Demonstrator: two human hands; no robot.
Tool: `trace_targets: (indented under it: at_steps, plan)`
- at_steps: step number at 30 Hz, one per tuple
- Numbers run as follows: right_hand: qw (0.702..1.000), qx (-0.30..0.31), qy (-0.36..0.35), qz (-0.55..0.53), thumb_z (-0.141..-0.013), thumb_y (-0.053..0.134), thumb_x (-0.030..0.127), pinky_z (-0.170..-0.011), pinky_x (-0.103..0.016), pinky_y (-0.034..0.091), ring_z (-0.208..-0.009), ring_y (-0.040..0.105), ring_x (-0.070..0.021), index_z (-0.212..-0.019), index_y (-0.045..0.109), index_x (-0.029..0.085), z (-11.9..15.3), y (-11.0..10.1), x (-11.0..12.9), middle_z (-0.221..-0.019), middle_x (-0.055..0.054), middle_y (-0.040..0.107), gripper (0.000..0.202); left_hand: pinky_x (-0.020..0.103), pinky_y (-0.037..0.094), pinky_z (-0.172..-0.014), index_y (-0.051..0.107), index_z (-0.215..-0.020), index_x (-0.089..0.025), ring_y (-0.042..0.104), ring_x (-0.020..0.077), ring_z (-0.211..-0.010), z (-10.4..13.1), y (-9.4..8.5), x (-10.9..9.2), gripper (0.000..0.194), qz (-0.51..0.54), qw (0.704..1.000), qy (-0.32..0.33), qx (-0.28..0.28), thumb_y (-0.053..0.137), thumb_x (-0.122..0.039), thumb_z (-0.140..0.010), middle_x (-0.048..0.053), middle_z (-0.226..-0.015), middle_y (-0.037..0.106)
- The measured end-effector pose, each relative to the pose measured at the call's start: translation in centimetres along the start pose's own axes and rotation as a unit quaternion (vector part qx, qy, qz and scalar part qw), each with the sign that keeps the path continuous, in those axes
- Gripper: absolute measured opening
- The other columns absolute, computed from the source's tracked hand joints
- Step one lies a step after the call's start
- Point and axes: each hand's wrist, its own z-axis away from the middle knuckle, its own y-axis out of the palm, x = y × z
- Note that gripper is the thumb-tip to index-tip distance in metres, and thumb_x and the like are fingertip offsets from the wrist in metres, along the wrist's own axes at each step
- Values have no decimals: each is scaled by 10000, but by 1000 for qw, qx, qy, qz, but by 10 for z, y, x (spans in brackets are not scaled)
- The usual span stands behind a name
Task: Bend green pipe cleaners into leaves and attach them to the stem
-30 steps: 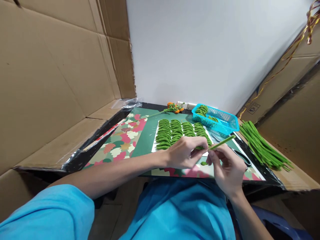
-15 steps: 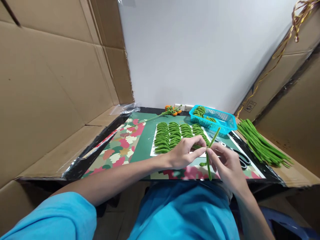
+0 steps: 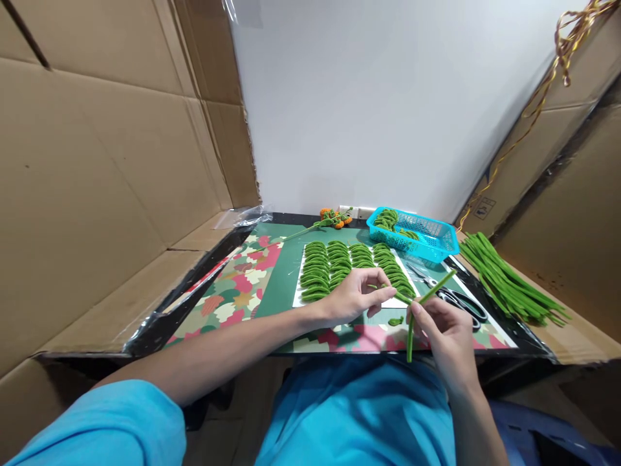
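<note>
My right hand (image 3: 446, 327) pinches green pipe cleaners (image 3: 439, 285) where they cross; one end points up to the right and another hangs down past the table edge. Between finger and thumb, my left hand (image 3: 361, 294) grips a short green end that runs across to my right fingertips. Below the gap between my hands, a small folded green pipe cleaner piece (image 3: 395, 321) lies on the mat. Behind my left hand, rows of curved green pipe cleaner pieces (image 3: 316, 265) rest on a white sheet (image 3: 297, 294). My left fingers partly cover those rows.
Black-handled scissors (image 3: 460, 301) lie just behind my right hand. A blue basket (image 3: 436, 249) with green pieces stands at the back right, beside a bundle of green pipe cleaners (image 3: 509, 278). An orange flower stem (image 3: 334, 219) lies at the back. Cardboard walls (image 3: 121, 149) flank the table.
My hands have moved apart, my left going slightly left, so a green end now spans between them. The upper end of the pipe cleaner has tilted to the right.
</note>
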Motion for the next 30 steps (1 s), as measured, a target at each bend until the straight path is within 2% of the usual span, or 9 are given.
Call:
trace_targets:
  at_steps: [3,6,10,14,17,20,23,26,30]
  plan:
    - [1000,-12,7,-6,-914,778,446,-437,-210,323,-466,424,-91,-648,671,161,0,2,-1,-534,20,520,405,228,381,-508,568,-878,-172,502,100,-505,2,-1,1,485,-19,1000,2,19,787,-604,-872,-42,-613,571]
    - [993,3,79,-87,-880,796,483,-390,-202,255,-394,350,-63,-613,651,155,-1,4,-4,-499,21,517,447,232,414,-529,564,-881,-173,532,111,-537,5,0,-1,452,-38,999,11,33,768,-576,-905,-34,-626,578]
    - [971,4,158,-179,-813,843,511,-361,-184,186,-360,275,-34,-601,644,150,-2,6,-8,-486,19,532,464,233,447,-575,554,-834,-170,562,110,-604,6,4,-2,418,-61,997,43,13,762,-520,-930,-27,-700,563]
    - [978,-47,102,-173,-810,877,455,-408,-180,313,-449,400,-53,-728,738,144,-2,7,-10,-625,-8,630,351,240,461,-581,579,-907,-166,568,108,-593,2,4,-1,404,-17,999,39,22,759,-527,-932,-29,-721,575]
    - [978,-111,51,-169,-815,894,416,-463,-188,402,-530,485,-77,-785,764,151,-2,10,-6,-671,-4,633,297,239,471,-588,625,-1015,-162,591,108,-635,1,3,-2,419,-12,999,27,26,772,-542,-915,5,-861,630]
    - [957,-177,34,-227,-769,933,401,-438,-170,395,-499,464,-56,-766,754,156,-3,11,0,-633,32,592,303,231,467,-589,660,-1104,-169,593,113,-683,2,4,-2,458,-50,998,14,48,802,-546,-885,28,-953,654]
    - [931,-224,53,-285,-688,980,394,-432,-170,458,-510,570,-80,-793,761,172,-6,11,4,-650,22,666,329,241,484,-633,661,-1130,-168,616,128,-721,4,5,2,469,-82,993,12,83,823,-524,-871,32,-950,670]
    - [920,-222,77,-314,-652,995,386,-459,-178,526,-549,661,-109,-837,779,178,-6,10,2,-676,4,726,353,240,458,-626,649,-1095,-161,597,123,-685,4,6,8,464,-98,992,7,83,807,-541,-881,13,-872,659]
    - [935,-176,85,-296,-694,971,374,-462,-193,560,-555,705,-136,-858,792,176,-5,11,-4,-710,-30,767,313,215,385,-561,638,-961,-150,489,95,-609,4,6,7,440,-70,996,2,46,724,-580,-938,-29,-716,578]
